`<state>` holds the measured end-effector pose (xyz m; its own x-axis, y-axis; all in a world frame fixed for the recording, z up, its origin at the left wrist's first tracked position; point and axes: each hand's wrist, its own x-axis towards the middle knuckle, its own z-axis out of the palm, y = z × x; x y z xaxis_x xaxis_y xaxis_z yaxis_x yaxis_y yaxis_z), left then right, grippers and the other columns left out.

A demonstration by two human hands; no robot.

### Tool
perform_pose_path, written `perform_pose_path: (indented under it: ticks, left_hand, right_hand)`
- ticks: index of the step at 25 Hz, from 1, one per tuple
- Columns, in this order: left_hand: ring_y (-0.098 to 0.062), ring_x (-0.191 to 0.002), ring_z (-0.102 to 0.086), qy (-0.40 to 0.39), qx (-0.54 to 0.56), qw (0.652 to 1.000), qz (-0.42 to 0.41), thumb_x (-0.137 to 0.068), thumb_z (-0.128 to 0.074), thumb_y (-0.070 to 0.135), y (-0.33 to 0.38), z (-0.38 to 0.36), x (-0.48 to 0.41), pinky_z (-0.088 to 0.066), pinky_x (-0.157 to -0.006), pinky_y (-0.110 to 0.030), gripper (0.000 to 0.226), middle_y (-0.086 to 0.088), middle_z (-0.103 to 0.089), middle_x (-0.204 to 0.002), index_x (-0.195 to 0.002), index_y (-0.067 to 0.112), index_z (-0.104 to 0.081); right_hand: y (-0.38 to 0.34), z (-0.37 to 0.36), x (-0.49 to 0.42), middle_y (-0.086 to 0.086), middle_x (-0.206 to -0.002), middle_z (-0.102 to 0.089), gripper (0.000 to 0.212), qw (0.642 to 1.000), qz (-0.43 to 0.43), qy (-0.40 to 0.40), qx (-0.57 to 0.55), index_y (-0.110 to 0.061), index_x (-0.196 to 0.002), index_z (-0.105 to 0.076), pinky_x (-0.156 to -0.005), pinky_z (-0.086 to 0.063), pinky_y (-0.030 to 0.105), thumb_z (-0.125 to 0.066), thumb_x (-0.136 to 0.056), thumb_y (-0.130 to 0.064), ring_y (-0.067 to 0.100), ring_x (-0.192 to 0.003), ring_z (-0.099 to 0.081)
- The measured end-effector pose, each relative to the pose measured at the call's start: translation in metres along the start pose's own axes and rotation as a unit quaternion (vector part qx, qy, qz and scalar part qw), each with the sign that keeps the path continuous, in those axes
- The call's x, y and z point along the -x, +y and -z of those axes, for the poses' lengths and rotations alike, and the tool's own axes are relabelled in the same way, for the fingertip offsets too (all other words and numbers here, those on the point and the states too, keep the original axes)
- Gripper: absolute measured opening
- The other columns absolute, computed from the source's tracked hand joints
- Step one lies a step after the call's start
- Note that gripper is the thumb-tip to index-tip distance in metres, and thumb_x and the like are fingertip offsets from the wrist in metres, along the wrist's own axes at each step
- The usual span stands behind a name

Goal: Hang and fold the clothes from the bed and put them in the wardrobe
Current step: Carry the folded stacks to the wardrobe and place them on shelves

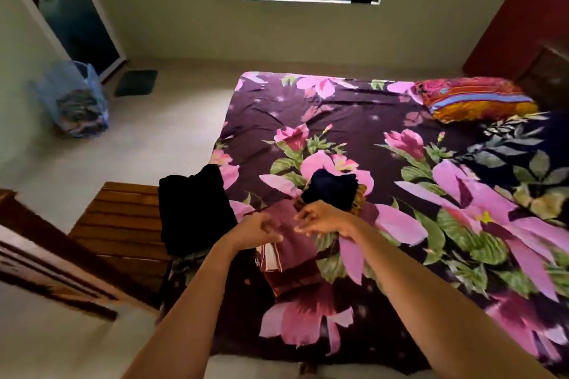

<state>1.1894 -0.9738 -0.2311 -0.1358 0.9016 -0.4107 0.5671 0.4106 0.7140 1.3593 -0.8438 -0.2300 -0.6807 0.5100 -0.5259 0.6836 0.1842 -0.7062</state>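
Note:
A folded maroon garment (289,251) with a white-striped edge lies on the floral bedsheet (354,120) near the bed's left side. My left hand (257,229) rests on its left upper part, fingers curled. My right hand (321,218) hovers just above its top right corner, fingers loosely bent; I cannot tell whether it pinches the cloth. A black garment (192,209) lies at the bed's left edge, partly over the wooden footboard. A dark navy folded piece (332,189) sits just beyond my right hand, on top of a patterned yellow-brown cloth (358,200).
A striped colourful pillow (474,98) lies at the far right of the bed. A wooden bench or footboard (120,218) stands left of the bed. A blue plastic bag (74,101) with clothes sits on the floor by the wall. Dark wooden furniture edge (37,252) at the left.

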Motion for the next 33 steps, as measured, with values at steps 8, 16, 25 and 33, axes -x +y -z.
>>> perform_pose_path:
  ticks: [8, 16, 25, 33]
  left_hand:
    - [-0.002, -0.071, -0.058, -0.044, 0.005, 0.998, 0.053, -0.079, -0.075, 0.019, -0.049, 0.0, -0.068, -0.043, -0.059, -0.005, 0.03, -0.004, -0.066, -0.088, -0.106, 0.011, -0.064]
    - [-0.018, -0.085, -0.063, 0.015, 0.079, 0.983, 0.164, -0.077, -0.075, 0.022, -0.096, -0.021, -0.126, -0.048, -0.075, -0.023, 0.027, 0.0, -0.062, -0.078, -0.097, 0.011, -0.063]
    - [-0.034, -0.132, -0.038, 0.175, 0.296, 0.849, 0.401, -0.061, -0.083, 0.046, -0.116, -0.083, -0.162, -0.035, -0.107, -0.039, 0.112, -0.018, -0.036, -0.143, -0.146, 0.009, -0.02]
    - [-0.037, -0.135, -0.029, 0.159, 0.286, 0.821, 0.467, -0.06, -0.085, 0.042, -0.138, -0.096, -0.187, -0.029, -0.11, -0.041, 0.115, -0.022, -0.024, -0.146, -0.147, 0.009, -0.016]
  right_hand:
    - [0.029, -0.006, -0.064, 0.012, -0.092, -0.07, 0.029, 0.997, -0.073, -0.024, -0.03, -0.015, -0.108, -0.061, -0.055, -0.044, 0.023, -0.073, -0.083, -0.02, 0.016, -0.077, -0.062]
    - [0.066, -0.019, -0.13, 0.003, -0.093, -0.068, 0.037, 0.994, -0.106, 0.021, -0.027, -0.008, -0.113, -0.065, -0.057, -0.043, 0.014, -0.075, -0.081, -0.024, 0.011, -0.077, -0.059]
    - [0.116, -0.045, -0.184, 0.001, -0.122, -0.054, 0.078, 0.955, -0.213, 0.141, -0.148, -0.015, -0.133, -0.046, -0.096, -0.047, 0.038, -0.079, -0.071, -0.047, 0.019, -0.107, -0.056]
    - [0.132, -0.052, -0.21, -0.007, -0.126, -0.055, 0.082, 0.937, -0.24, 0.031, -0.253, -0.018, -0.134, -0.047, -0.091, -0.046, 0.025, -0.08, -0.066, -0.05, 0.012, -0.106, -0.056]
